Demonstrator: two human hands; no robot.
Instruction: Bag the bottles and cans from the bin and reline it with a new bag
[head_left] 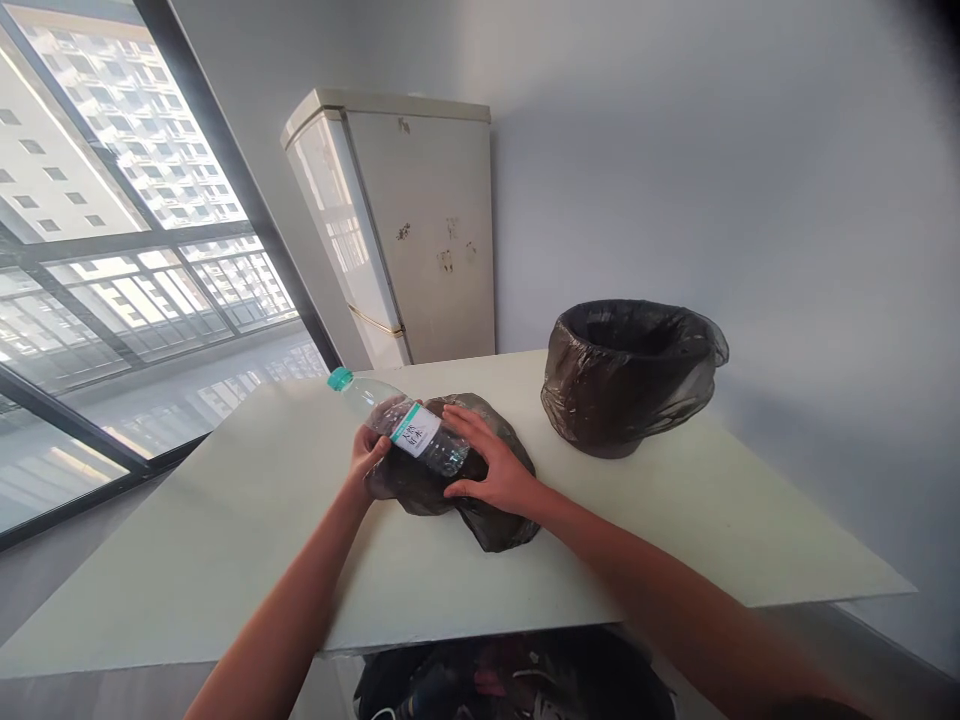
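A clear plastic water bottle (418, 430) with a green cap and a white and green label lies tilted above a crumpled black plastic bag (491, 525). My left hand (367, 455) grips the bottle at its side, thumb in front and the other fingers mostly hidden behind it. At the bottle's base is my right hand (495, 465), its thumb and fingers spread apart over the bag. Whether the right fingertips touch the bottle I cannot tell. The black bag rests on the pale table under both hands.
On the right of the table (247, 540) stands a bin (630, 380) lined with a black bag. A white refrigerator (435, 230) is behind the table, beside a grey wall. Large windows (142, 220) fill the left side. The table's front edge runs just before my body.
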